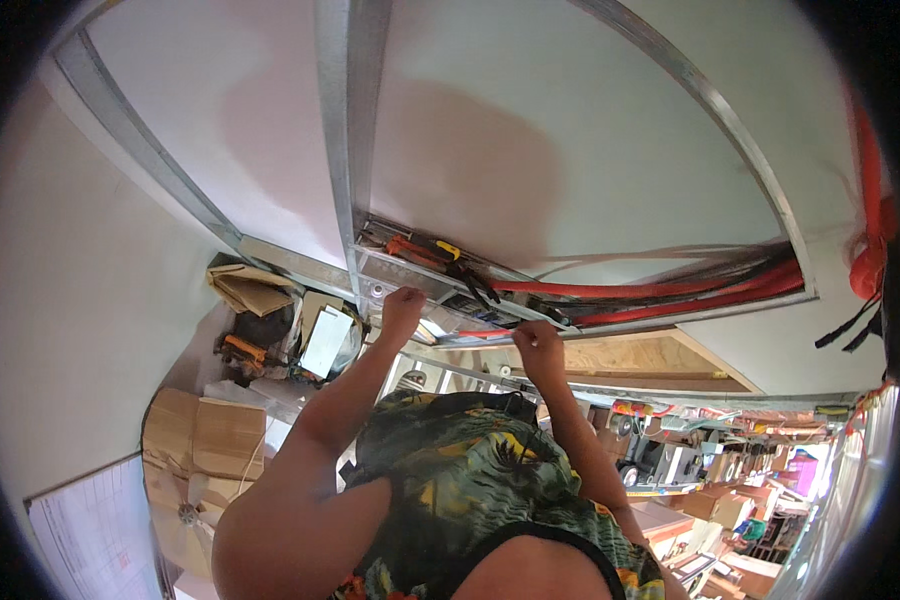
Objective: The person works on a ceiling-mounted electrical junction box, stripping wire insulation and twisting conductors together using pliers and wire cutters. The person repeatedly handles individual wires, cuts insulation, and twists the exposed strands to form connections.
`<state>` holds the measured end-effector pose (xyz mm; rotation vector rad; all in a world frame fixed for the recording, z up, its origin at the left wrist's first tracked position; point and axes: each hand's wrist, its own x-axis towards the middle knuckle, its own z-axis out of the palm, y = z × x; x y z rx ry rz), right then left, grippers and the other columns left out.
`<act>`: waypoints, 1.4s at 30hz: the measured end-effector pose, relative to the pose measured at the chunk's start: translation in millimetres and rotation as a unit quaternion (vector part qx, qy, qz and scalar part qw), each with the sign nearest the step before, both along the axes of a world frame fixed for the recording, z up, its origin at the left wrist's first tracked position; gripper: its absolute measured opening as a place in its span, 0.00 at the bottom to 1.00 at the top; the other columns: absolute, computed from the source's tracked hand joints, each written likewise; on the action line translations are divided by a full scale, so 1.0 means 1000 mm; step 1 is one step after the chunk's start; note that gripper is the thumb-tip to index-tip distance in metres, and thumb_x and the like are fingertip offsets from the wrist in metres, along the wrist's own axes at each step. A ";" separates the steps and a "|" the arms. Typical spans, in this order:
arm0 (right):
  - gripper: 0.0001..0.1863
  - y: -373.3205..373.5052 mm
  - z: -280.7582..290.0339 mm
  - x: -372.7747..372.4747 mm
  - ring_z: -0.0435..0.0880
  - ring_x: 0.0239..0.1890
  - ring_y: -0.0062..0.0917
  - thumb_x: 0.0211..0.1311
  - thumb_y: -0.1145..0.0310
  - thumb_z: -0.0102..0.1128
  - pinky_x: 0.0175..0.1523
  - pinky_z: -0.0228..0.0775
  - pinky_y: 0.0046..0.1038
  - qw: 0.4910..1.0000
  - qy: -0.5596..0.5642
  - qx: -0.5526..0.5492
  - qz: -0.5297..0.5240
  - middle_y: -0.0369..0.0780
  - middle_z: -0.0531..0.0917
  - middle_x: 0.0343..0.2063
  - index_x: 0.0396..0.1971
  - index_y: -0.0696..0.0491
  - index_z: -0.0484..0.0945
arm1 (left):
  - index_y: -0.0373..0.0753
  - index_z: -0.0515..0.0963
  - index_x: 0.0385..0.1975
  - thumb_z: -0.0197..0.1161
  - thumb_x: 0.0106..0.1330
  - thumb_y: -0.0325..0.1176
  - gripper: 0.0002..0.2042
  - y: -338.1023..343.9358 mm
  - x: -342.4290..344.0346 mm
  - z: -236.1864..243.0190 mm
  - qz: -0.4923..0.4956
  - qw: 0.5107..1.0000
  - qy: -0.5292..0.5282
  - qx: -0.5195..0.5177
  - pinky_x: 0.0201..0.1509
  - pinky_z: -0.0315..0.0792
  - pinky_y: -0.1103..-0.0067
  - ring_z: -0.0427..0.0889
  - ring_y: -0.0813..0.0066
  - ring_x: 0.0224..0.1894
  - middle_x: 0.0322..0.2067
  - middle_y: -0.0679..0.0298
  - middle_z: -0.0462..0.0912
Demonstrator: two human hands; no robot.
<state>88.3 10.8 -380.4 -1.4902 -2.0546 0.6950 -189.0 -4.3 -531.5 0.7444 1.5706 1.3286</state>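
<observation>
Working with both hands raised to the near edge of a metal frame (712,98), set a little apart along a grey ledge (400,270). Curling the left hand (403,308) inward at the ledge's near edge, with fingers bent and mostly turned out of view; cannot tell whether pinching a thin thing or only resting against the edge. Bending the right hand (538,348) too, with thumb and fingers drawn together just beside the right end of a narrow red strip (485,333); cannot tell whether gripping it. Finding that strip between the two hands, nearer to the right one, along the near side of the ledge. Noting just beyond, within the frame, some yellow-and-black pliers (450,249), an orange tool (415,252) close beside them, and, toward the right, long red hoses (670,288) running along the lower rail. Judging from the pose, busy with fine finger work at the edge, probably handling a small part, rather than with the pliers or the orange tool, both out of the hands. Calling next, by the same judgement, for a sure pinch near the red strip, for steadying of the ledge with the left hand, and for care around the loose tools, easily knocked from so near.
</observation>
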 end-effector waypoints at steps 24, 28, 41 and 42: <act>0.12 0.102 -0.079 -0.198 0.86 0.49 0.38 0.62 0.56 0.63 0.50 0.80 0.44 0.905 -0.387 0.098 0.148 0.41 0.86 0.42 0.36 0.48 0.88 | 0.31 0.85 0.38 0.66 0.68 0.38 0.13 -0.121 -0.022 -0.005 0.054 0.997 -0.010 -0.056 0.31 0.72 0.78 0.78 0.82 0.26 0.25 0.66 0.83; 0.12 0.100 -0.081 -0.193 0.88 0.46 0.40 0.64 0.58 0.61 0.50 0.81 0.44 0.923 -0.347 0.106 0.126 0.43 0.88 0.41 0.36 0.48 0.89 | 0.31 0.85 0.39 0.65 0.67 0.37 0.13 -0.091 -0.022 0.008 0.039 0.997 0.041 -0.053 0.36 0.74 0.72 0.81 0.72 0.30 0.26 0.59 0.84; 0.14 0.119 -0.064 -0.225 0.88 0.50 0.45 0.65 0.64 0.57 0.54 0.81 0.48 0.898 -0.381 -0.100 0.195 0.51 0.88 0.45 0.42 0.54 0.88 | 0.47 0.69 0.69 0.63 0.67 0.38 0.29 0.014 -0.039 0.053 -0.072 0.883 0.447 -0.122 0.57 0.77 0.57 0.81 0.48 0.57 0.60 0.52 0.77; 0.14 0.121 -0.065 -0.224 0.89 0.50 0.45 0.66 0.63 0.56 0.54 0.81 0.48 0.900 -0.376 -0.110 0.194 0.51 0.88 0.44 0.42 0.54 0.87 | 0.46 0.69 0.69 0.64 0.67 0.38 0.29 0.015 -0.039 0.052 -0.072 0.883 0.449 -0.118 0.57 0.77 0.56 0.81 0.48 0.57 0.60 0.53 0.77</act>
